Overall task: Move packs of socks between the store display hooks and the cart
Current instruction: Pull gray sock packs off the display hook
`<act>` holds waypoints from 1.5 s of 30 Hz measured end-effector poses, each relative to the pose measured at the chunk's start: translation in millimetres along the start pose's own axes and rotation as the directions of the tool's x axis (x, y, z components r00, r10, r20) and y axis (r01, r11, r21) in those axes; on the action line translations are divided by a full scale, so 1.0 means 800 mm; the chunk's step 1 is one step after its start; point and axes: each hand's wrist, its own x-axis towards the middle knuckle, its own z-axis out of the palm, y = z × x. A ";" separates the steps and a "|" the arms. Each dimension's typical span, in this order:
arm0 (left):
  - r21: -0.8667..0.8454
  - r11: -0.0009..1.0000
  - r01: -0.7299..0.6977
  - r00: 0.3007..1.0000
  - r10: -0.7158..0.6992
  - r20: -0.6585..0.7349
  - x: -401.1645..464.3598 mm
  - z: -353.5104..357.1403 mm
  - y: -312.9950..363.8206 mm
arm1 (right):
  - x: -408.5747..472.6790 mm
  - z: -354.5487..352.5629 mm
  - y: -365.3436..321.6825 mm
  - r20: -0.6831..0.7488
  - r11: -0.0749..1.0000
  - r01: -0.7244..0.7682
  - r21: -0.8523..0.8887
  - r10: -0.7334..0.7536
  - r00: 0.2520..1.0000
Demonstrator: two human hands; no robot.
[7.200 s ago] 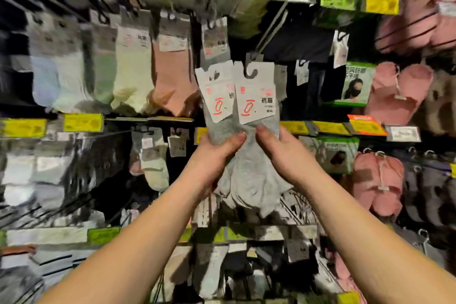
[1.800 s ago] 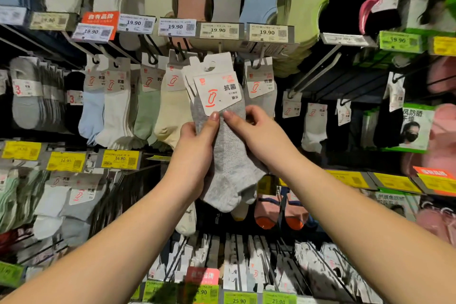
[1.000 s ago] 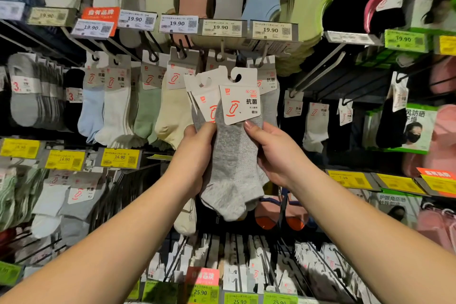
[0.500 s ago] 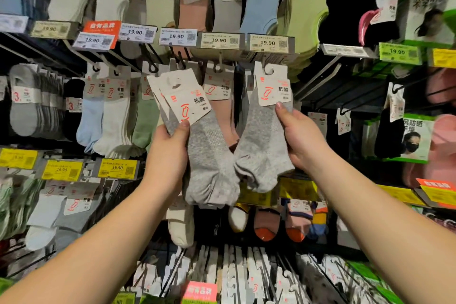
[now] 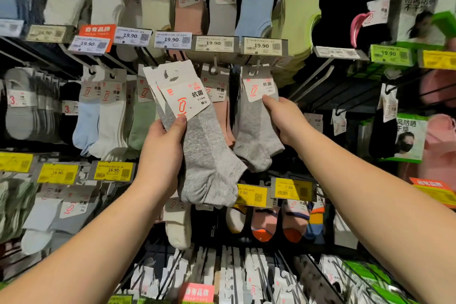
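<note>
At rack centre: right hand [image 5: 283,119] pinches grey sock pack [image 5: 256,128] at hook [image 5: 254,69], under 19.90 tag [image 5: 265,45].
Left hand [image 5: 161,155]: grips spare grey packs [image 5: 204,155].
Risk: card hole misses hook, pack drops.

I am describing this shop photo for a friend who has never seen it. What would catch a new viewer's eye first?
First, the two hands in the middle: the left hand grips a bunch of grey sock packs tilted off the hooks, while the right hand holds a single grey sock pack up beneath the 19.90 price tags. Around them hang rows of pastel socks, with yellow price labels lower down.
</note>
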 end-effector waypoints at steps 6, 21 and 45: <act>0.003 1.000 0.022 0.999 -0.022 0.050 -0.003 0.003 -0.003 | 0.017 0.008 0.007 -0.043 0.964 -0.077 -0.256 0.068 0.997; -0.016 0.996 0.089 0.990 -0.087 0.109 -0.012 0.013 -0.014 | 0.019 -0.002 0.014 -0.079 0.719 -0.154 -0.678 0.138 0.987; 0.067 0.998 0.020 0.978 -0.034 0.205 -0.042 0.055 -0.035 | -0.147 0.004 0.042 0.123 0.995 0.100 -0.022 -0.097 0.988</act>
